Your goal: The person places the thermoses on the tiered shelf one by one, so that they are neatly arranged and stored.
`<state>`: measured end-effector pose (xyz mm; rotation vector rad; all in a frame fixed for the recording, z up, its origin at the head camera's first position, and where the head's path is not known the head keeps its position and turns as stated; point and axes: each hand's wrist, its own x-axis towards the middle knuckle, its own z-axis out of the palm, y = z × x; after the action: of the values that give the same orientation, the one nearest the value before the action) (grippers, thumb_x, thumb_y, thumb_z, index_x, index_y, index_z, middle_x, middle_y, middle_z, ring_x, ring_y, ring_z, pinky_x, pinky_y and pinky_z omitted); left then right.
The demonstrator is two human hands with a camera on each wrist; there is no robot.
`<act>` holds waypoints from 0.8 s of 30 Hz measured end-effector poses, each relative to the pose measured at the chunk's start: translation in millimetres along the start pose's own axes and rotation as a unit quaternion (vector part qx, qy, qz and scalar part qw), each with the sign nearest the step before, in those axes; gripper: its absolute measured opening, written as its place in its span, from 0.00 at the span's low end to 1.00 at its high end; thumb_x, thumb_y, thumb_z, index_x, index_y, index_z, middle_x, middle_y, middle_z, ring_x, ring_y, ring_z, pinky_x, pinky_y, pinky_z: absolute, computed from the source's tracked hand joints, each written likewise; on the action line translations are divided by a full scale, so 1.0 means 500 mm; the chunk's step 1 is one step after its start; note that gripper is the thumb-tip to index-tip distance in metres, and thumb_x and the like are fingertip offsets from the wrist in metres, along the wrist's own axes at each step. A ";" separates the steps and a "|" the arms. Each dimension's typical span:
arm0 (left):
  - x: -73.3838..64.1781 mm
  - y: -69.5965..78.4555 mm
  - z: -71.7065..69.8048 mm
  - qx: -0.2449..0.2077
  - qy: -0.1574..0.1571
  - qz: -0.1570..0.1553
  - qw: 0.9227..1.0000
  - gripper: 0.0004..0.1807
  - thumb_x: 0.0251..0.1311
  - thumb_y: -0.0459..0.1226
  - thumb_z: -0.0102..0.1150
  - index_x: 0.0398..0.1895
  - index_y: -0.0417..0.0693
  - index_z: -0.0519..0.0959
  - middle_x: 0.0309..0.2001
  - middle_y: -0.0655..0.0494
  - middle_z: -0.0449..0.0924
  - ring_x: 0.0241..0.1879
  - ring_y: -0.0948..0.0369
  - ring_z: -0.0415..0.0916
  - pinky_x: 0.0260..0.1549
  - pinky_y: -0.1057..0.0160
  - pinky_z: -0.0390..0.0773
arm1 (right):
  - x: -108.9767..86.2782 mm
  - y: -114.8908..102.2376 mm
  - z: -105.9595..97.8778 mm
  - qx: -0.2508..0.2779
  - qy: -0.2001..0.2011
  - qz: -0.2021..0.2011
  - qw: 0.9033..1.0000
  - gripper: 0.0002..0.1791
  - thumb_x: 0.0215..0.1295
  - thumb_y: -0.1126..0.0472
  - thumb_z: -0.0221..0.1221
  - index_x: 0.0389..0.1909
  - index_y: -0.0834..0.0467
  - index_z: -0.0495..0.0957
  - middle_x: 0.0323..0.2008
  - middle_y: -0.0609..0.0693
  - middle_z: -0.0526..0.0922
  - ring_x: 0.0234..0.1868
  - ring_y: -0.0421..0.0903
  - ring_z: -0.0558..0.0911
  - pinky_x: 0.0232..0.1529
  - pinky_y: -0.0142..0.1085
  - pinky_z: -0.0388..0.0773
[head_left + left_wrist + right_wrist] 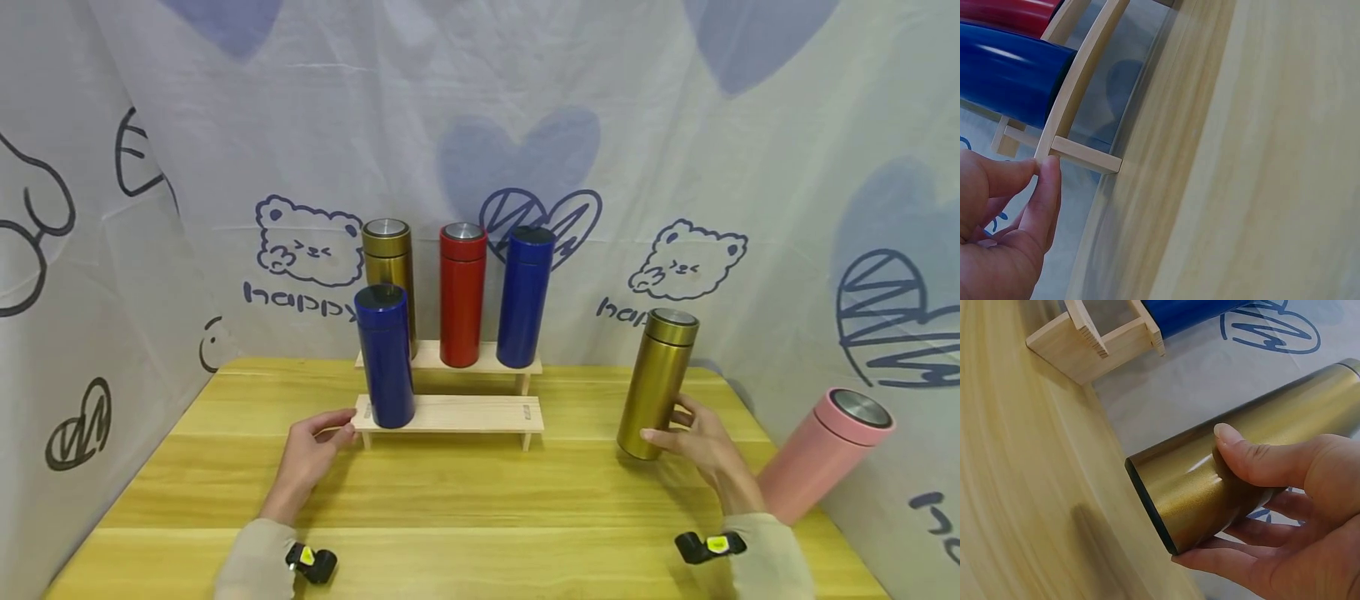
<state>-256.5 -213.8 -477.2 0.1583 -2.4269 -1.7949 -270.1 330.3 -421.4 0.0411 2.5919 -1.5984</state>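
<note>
My right hand (701,437) grips a gold thermos bottle (657,387) low on its body, thumb across the front. In the right wrist view the gold bottle's dark base is lifted off the table, its shadow beside it. With thumb and finger, my left hand (318,450) pinches the left end of the lower step of a two-step wooden rack (465,414). On that step, at the left, stands a blue thermos bottle (386,358). The upper step bears another gold bottle (388,258), a red bottle (462,296) and a second blue bottle (526,300).
A pink thermos bottle (825,458) stands at the right edge of the wooden table (450,517), beside my right forearm. A white printed curtain (637,150) hangs behind the table and along both sides.
</note>
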 end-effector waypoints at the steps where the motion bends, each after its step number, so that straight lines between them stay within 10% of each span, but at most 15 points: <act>1: 0.000 0.000 0.000 0.000 0.000 0.000 1.000 0.19 0.74 0.30 0.56 0.64 0.33 0.78 0.64 0.34 0.79 0.42 0.74 0.84 0.43 0.78 0.79 | 0.001 -0.003 0.001 -0.002 0.000 0.000 1.000 0.55 0.65 0.62 0.70 0.81 0.69 0.44 0.74 0.77 0.61 0.72 0.70 0.69 0.57 0.39 0.82; 24: 0.002 -0.002 0.002 -0.009 0.005 0.009 1.000 0.18 0.73 0.28 0.56 0.63 0.32 0.79 0.61 0.33 0.80 0.39 0.73 0.85 0.42 0.76 0.81 | 0.020 -0.048 0.064 0.028 -0.030 -0.031 0.999 0.55 0.58 0.63 0.75 0.80 0.67 0.53 0.73 0.75 0.65 0.71 0.71 0.72 0.65 0.54 0.78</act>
<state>-257.4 -213.4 -478.2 0.1425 -2.3973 -1.8020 -279.9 290.7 -415.3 -0.0833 2.5277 -1.6651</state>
